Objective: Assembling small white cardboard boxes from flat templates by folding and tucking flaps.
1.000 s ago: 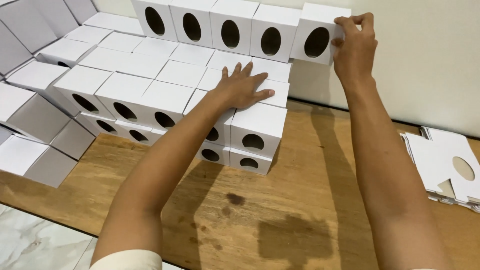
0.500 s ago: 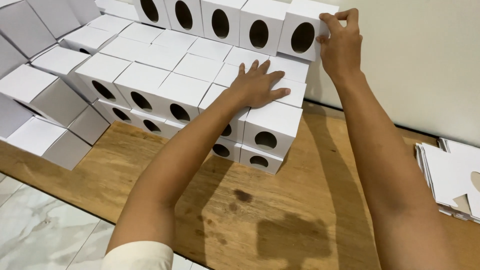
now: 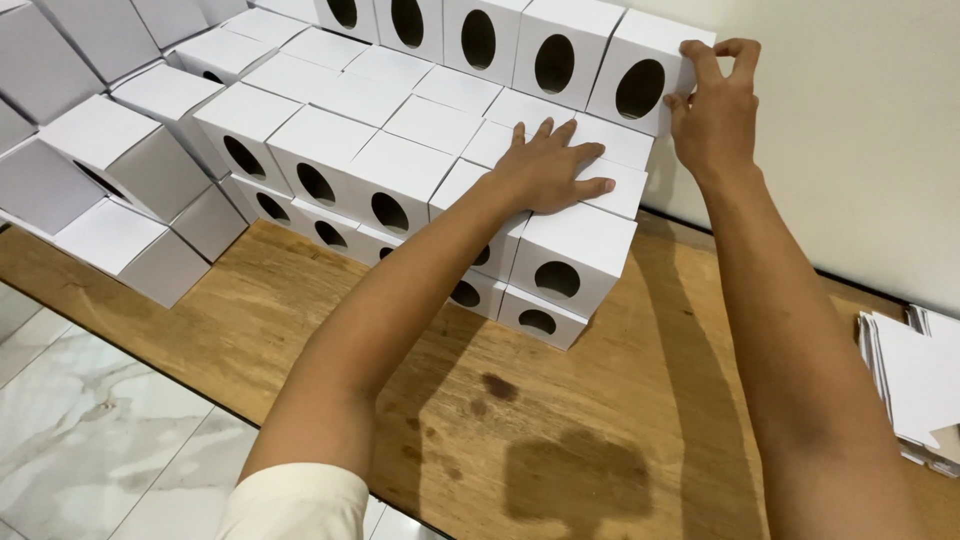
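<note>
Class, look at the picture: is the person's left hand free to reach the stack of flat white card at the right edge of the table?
Probably not easily: the left hand lies flat on the stacked boxes, and the right arm stretches between it and the flat card.

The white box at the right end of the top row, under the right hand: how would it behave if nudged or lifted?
The end box looks like thin folded card with an oval cut-out, so it is probably light and easily dented. The right hand moves it with fingertips alone, suggesting little weight. Flat faces mean it won't roll, but perched at the stack's edge it could slide off.
</note>
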